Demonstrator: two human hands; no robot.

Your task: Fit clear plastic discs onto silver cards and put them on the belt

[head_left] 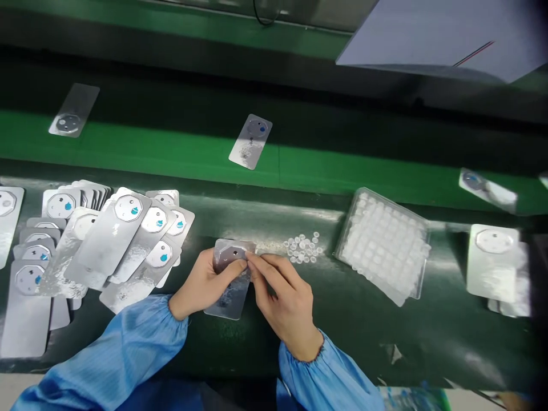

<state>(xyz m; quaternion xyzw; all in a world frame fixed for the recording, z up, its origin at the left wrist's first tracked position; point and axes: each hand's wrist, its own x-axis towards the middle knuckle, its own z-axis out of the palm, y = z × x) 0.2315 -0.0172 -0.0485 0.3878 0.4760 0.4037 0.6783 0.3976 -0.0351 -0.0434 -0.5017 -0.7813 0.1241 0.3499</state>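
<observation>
Holding, left hand (205,288): closed on the left edge of a silvery plate (229,302), its thumb laid across the face.
Right hand (282,297): fingertips drawn close together at the plate's upper right, meeting the left thumb tip (whether something small is pinched between them, I cannot tell).
Held plate: on the dark green worktop (325,337) or just above it, in front of the person; a small dark spot shows near its top, and the fingers hide part of that end.
Blue sleeves (128,337): gathered at both wrists.
Clear pieces (302,245): small, round, loosely scattered just right of the plate's top.
Clear tray (396,206): farther right, set at a slant, packed with whitish translucent pieces (381,240) (too blurred to count).
Left pile (109,240): many silvery plates, overlapping and fanned, most with a round-cornered white patch, several bearing a blue mark.
Right stack (492,268): more such plates, near the worktop's right side.
Green strip (308,165): beyond the worktop, carrying spaced plates at left (75,108), middle (250,142) and right (488,189).
Pale panel (440,34): upper right, crossed by a short red and dark line.
</observation>
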